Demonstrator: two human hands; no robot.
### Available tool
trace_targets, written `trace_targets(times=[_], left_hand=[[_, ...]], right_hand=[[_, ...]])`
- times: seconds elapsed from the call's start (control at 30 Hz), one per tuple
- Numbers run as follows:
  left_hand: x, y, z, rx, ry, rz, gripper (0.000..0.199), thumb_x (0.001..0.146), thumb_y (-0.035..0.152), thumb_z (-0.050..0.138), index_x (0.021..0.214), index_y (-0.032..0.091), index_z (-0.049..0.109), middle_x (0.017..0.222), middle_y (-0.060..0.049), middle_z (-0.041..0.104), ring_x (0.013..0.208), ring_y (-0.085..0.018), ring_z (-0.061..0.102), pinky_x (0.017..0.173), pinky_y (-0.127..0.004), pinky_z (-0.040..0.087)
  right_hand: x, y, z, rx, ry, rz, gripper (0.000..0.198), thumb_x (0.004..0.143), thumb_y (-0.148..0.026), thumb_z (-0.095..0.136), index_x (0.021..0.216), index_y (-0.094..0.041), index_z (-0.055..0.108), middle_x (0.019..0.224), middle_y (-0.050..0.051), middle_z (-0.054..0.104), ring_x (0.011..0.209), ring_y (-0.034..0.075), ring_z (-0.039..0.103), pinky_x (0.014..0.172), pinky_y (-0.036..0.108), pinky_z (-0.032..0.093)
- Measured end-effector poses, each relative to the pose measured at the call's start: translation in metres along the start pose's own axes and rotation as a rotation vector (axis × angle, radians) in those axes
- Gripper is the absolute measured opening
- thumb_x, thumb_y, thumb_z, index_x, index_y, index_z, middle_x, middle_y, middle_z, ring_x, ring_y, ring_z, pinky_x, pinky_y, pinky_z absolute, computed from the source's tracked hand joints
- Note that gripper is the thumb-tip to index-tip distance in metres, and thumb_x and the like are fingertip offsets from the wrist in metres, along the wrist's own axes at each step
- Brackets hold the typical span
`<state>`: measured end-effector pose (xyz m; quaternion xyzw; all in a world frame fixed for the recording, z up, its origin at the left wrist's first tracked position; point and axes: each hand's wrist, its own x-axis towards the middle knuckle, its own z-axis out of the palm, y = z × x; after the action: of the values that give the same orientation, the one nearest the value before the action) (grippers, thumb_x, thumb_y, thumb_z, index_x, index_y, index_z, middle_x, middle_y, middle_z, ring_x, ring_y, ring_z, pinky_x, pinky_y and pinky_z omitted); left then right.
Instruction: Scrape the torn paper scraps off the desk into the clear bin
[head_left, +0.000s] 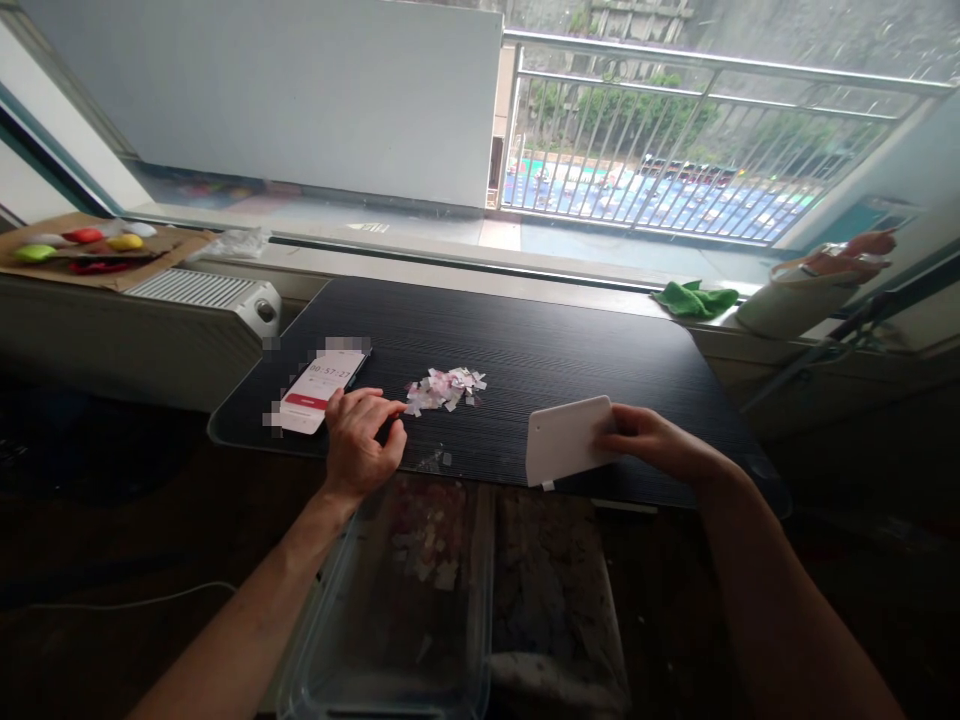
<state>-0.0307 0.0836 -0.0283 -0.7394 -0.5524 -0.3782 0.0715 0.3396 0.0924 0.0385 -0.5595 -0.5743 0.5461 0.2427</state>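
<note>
My right hand [649, 438] grips a flat white card-like piece [568, 437] by its right edge, thumb in front, tilted over the dark table's front part. At its lower edge a small white tab [548, 486] shows. My left hand [366, 435] hovers at the table's front edge, fingers apart and slightly curled, holding nothing that I can see. Just beyond its fingertips lies a heap of small pale pink and white paper pieces [448, 387]. A phone [324, 388] with a timer on its screen lies left of that hand. One loose piece [447, 459] rests near the edge.
Below the table's front edge stands a clear plastic bin [485, 620] with similar scraps inside. The black table [570, 345] meets a windowsill bearing a green cloth [695, 299] and a pale container [787, 300]. A white power adapter-like box [217, 290] stands at left.
</note>
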Motion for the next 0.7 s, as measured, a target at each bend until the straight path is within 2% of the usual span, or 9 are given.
trace_targets(times=[0.2,0.37,0.5,0.6,0.7], left_hand=[[0.0,-0.001,0.0,-0.003,0.012,0.016,0.015,0.081,0.024,0.051,0.083,0.023,0.066,0.079,-0.004,0.071,0.1,-0.03,0.062,0.104,-0.052,0.03],[0.001,-0.002,0.0,-0.007,0.016,0.014,0.014,0.08,0.025,0.051,0.081,0.024,0.065,0.078,-0.003,0.071,0.1,-0.03,0.062,0.103,-0.051,0.032],[0.001,-0.002,0.001,-0.023,0.021,0.011,0.014,0.08,0.024,0.052,0.082,0.024,0.066,0.079,-0.003,0.07,0.1,-0.03,0.062,0.105,-0.053,0.03],[0.0,0.001,0.001,-0.024,0.008,-0.005,0.016,0.08,0.023,0.052,0.084,0.023,0.067,0.08,-0.003,0.07,0.101,-0.03,0.061,0.107,-0.054,0.029],[-0.001,0.004,0.0,-0.026,-0.005,-0.029,0.017,0.081,0.021,0.051,0.085,0.023,0.067,0.081,-0.003,0.07,0.102,-0.028,0.061,0.107,-0.053,0.029]], right_hand=[[-0.003,0.007,-0.007,0.012,0.162,-0.026,0.039,0.054,-0.041,0.082,0.082,-0.017,0.07,0.084,0.004,0.073,0.077,0.02,0.064,0.082,0.039,0.051],[-0.013,0.011,-0.008,-0.007,0.135,0.015,0.045,0.053,-0.047,0.082,0.083,-0.017,0.07,0.084,0.004,0.073,0.076,0.02,0.064,0.08,0.038,0.052],[-0.023,0.016,-0.011,-0.011,0.177,0.022,0.05,0.05,-0.055,0.083,0.082,-0.018,0.07,0.083,0.004,0.073,0.076,0.021,0.064,0.079,0.038,0.053],[-0.029,0.022,-0.013,-0.014,0.219,0.04,0.049,0.047,-0.058,0.085,0.072,-0.018,0.069,0.074,0.004,0.071,0.071,0.021,0.064,0.074,0.038,0.055],[-0.033,0.031,-0.014,-0.026,0.221,0.048,0.049,0.049,-0.06,0.083,0.073,-0.02,0.07,0.075,0.007,0.073,0.071,0.024,0.067,0.071,0.039,0.057]])
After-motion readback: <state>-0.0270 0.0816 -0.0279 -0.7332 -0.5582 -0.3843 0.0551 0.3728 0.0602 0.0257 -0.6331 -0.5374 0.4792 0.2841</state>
